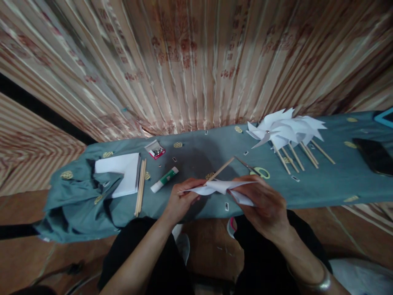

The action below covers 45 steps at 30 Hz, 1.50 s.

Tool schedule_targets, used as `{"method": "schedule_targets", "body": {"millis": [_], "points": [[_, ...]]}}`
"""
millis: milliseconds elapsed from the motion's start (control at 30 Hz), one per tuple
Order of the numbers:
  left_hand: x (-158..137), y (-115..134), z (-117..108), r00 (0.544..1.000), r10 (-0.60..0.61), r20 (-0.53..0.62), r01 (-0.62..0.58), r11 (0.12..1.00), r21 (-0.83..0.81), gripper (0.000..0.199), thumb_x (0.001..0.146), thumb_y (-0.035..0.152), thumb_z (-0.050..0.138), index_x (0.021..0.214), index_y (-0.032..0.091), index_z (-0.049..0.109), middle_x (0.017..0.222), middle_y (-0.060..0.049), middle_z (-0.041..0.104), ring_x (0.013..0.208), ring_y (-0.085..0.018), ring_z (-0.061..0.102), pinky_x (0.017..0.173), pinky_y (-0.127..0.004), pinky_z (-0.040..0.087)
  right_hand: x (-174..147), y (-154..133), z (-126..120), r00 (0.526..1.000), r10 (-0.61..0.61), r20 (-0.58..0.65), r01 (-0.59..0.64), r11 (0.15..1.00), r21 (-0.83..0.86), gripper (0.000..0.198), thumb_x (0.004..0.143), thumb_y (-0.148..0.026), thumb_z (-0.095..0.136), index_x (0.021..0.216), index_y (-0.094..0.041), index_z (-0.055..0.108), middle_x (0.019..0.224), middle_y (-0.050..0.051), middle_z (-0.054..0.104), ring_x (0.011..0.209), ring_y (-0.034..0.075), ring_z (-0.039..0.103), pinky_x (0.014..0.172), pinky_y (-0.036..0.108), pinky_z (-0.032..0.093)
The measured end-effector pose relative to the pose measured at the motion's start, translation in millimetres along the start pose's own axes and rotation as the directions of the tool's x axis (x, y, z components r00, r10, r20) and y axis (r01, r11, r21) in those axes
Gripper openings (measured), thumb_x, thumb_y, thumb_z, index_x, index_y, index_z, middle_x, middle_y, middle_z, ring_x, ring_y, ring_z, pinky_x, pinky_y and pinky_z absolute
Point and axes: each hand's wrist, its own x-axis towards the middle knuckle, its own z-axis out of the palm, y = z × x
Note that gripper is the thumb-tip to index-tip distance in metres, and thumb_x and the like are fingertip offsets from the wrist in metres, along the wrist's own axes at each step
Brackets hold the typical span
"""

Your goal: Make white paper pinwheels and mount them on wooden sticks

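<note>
Between my hands, above the table's near edge, is a white paper pinwheel (219, 186) with a thin wooden stick (224, 168) pointing up and away from it. My left hand (186, 196) is closed on the pinwheel's left side, close to the stick's lower end. On the right side, my right hand (265, 203) grips the folded paper blades, its fingers partly hidden behind the paper. A pair of scissors (259, 171) with pale green handles lies just beyond my right hand. Past my left hand rests a glue stick (165, 179) with a green label.
A green-grey cloth (196, 151) covers the narrow table. Finished pinwheels (285, 127) are piled at the right, near a dark phone (373, 155). Leftward lie a small open box of pins (155, 149), several wooden sticks (140, 188) and white paper sheets (130, 176). A curtain (196, 73) hangs behind.
</note>
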Motion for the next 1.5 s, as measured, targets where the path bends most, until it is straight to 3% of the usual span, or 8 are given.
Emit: {"method": "schedule_targets", "body": {"millis": [267,367,500,633,767,933,1133,1500], "points": [[14.2,11.1,-12.7,0.983,-0.074,-0.165,0.03,0.966,-0.259,0.031,0.06,0.041,0.083,0.08,0.018,0.079,0.077,-0.005,0.073,0.052,-0.006,0.045,0.047,-0.019,0.033,-2.8,-6.5,10.2,0.981,-0.146,0.125,0.153,0.987,-0.051,0.017,0.091,-0.013,0.054,0.104,-0.021,0.063,0.1,0.008,0.074,0.092,0.023,0.066,0.079,0.039,0.055],[9.2,18.1,-14.2,0.998,-0.06,-0.017,0.057,0.987,-0.153,0.029,0.07,0.044,0.077,0.082,0.018,0.08,0.08,-0.006,0.075,0.049,-0.005,0.036,0.045,-0.02,0.026,-2.5,-9.7,15.8,0.97,-0.18,0.166,0.189,0.981,-0.043,0.014,0.092,-0.013,0.053,0.1,-0.02,0.063,0.098,0.008,0.075,0.09,0.022,0.066,0.077,0.038,0.055],[-3.8,20.3,-10.2,0.988,-0.086,0.131,0.096,0.993,-0.068,0.033,0.073,0.048,0.075,0.08,0.016,0.081,0.057,-0.002,0.064,0.045,-0.006,0.03,0.045,-0.022,0.021,-0.8,-8.9,14.9,0.974,-0.132,0.185,0.144,0.988,-0.056,0.014,0.092,-0.012,0.054,0.1,-0.017,0.064,0.096,0.008,0.074,0.089,0.021,0.066,0.08,0.036,0.054],[-7.6,18.6,-6.6,0.981,-0.074,0.181,0.077,0.997,-0.01,0.044,0.07,0.056,0.075,0.077,0.013,0.08,0.046,0.002,0.052,0.045,-0.006,0.031,0.045,-0.021,0.021,0.6,-8.3,13.1,0.982,-0.07,0.176,0.078,0.996,-0.043,0.013,0.094,-0.018,0.053,0.1,-0.016,0.065,0.094,0.009,0.074,0.09,0.021,0.066,0.081,0.036,0.052],[-6.2,18.3,-5.9,0.979,-0.034,0.199,0.032,0.999,0.011,0.047,0.07,0.057,0.074,0.08,0.012,0.08,0.058,-0.003,0.063,0.048,-0.007,0.037,0.045,-0.02,0.025,0.5,-10.2,15.9,0.986,-0.033,0.16,0.032,0.999,0.011,0.011,0.094,-0.019,0.055,0.1,-0.016,0.064,0.095,0.008,0.074,0.091,0.02,0.065,0.082,0.034,0.052],[-6.8,19.7,-6.9,0.985,0.064,0.159,-0.071,0.997,0.038,0.027,0.078,0.04,0.073,0.08,0.014,0.08,0.069,-0.005,0.069,0.056,-0.009,0.05,0.052,-0.02,0.036,0.4,-11.2,17.1,0.984,-0.016,0.175,0.008,0.999,0.046,0.008,0.095,-0.021,0.055,0.096,-0.018,0.063,0.092,0.007,0.072,0.088,0.019,0.064,0.08,0.032,0.053],[-5.5,11.7,-12.1,0.978,0.189,0.084,-0.2,0.969,0.144,0.014,0.081,0.027,0.071,0.086,0.019,0.081,0.081,-0.006,0.072,0.072,-0.013,0.062,0.064,-0.021,0.046,-2.8,-9.7,10.2,0.99,-0.129,0.064,0.135,0.986,-0.101,0.019,0.091,-0.013,0.054,0.108,-0.016,0.061,0.1,0.011,0.072,0.097,0.024,0.063,0.082,0.039,0.054],[-8.5,10.9,-14.5,0.945,0.302,0.123,-0.325,0.905,0.276,0.02,0.086,0.032,0.069,0.099,0.02,0.079,0.077,-0.007,0.074,0.068,-0.014,0.064,0.059,-0.021,0.047,1.7,-11.7,-7.5,0.981,-0.155,-0.112,0.13,0.969,-0.209,0.037,0.082,-0.001,0.057,0.113,-0.02,0.061,0.101,0.013,0.071,0.098,0.029,0.065,0.077,0.045,0.054]]}}
